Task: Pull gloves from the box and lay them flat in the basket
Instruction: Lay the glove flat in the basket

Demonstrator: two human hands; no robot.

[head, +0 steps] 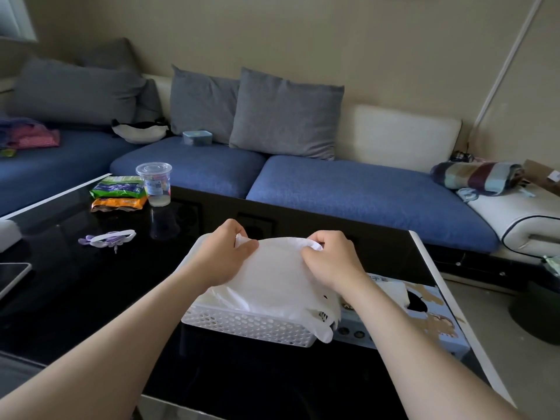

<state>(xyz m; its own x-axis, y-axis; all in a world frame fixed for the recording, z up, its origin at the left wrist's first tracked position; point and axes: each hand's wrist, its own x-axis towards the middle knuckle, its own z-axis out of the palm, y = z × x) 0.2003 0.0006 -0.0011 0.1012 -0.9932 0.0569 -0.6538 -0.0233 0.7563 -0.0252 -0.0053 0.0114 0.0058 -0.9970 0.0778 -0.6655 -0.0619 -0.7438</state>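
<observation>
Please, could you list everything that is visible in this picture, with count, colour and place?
glove: one, translucent white, held spread above the basket
basket: one, white, perforated, on the table
glove box: one, pale blue, printed, just right of the basket
table: one, glossy black, under all these
cup: one, clear plastic with lid, table's far left
snack bags: two, green and orange, beside the cup
small purple-white item: one, table's left, kind unclear
sofa: one, blue seats, behind the table
pillows: at least four, grey, on the sofa
blanket: one, striped, sofa's right end
left hand: pinches the glove's left edge
right hand: pinches the glove's right edge
</observation>
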